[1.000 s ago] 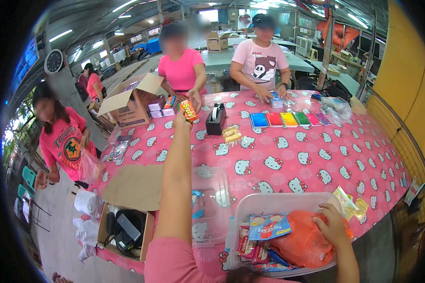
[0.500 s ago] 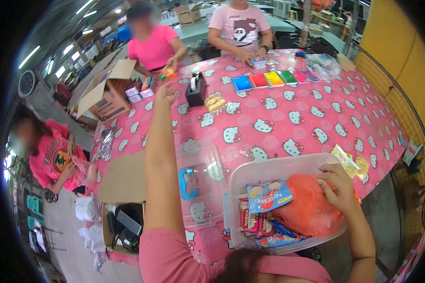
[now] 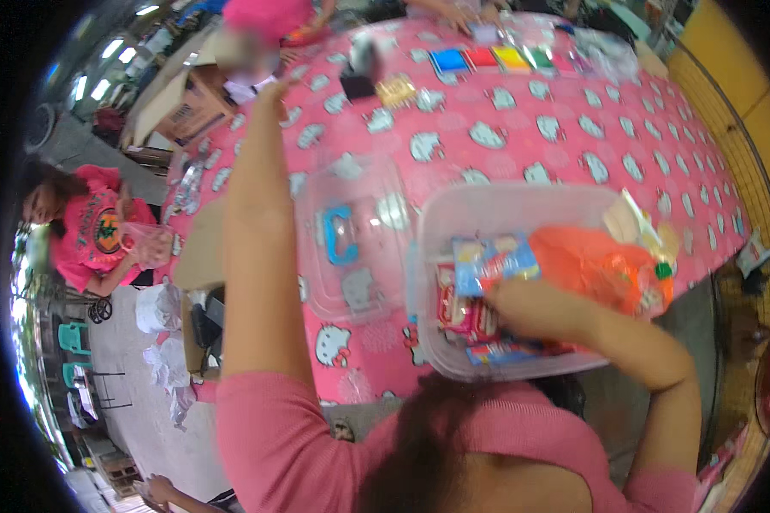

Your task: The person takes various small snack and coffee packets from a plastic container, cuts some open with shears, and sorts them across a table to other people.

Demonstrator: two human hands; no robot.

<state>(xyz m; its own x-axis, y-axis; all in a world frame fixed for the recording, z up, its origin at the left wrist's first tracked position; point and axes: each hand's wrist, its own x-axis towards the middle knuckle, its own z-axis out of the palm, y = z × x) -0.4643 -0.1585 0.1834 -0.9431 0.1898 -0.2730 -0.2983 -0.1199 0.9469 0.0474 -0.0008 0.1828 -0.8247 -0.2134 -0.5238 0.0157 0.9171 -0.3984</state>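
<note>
Pink table: a patterned cloth covered it, with a clear lid lying flat beside a clear plastic bin.
Bin contents: red and blue snack packets lay beside an orange bag.
Right hand: reached into the bin, resting on the packets; its grip could not be made out.
Left hand: stretched far across the table, blurred, its grip unclear.

Left arm outstretched, right hand down
</note>
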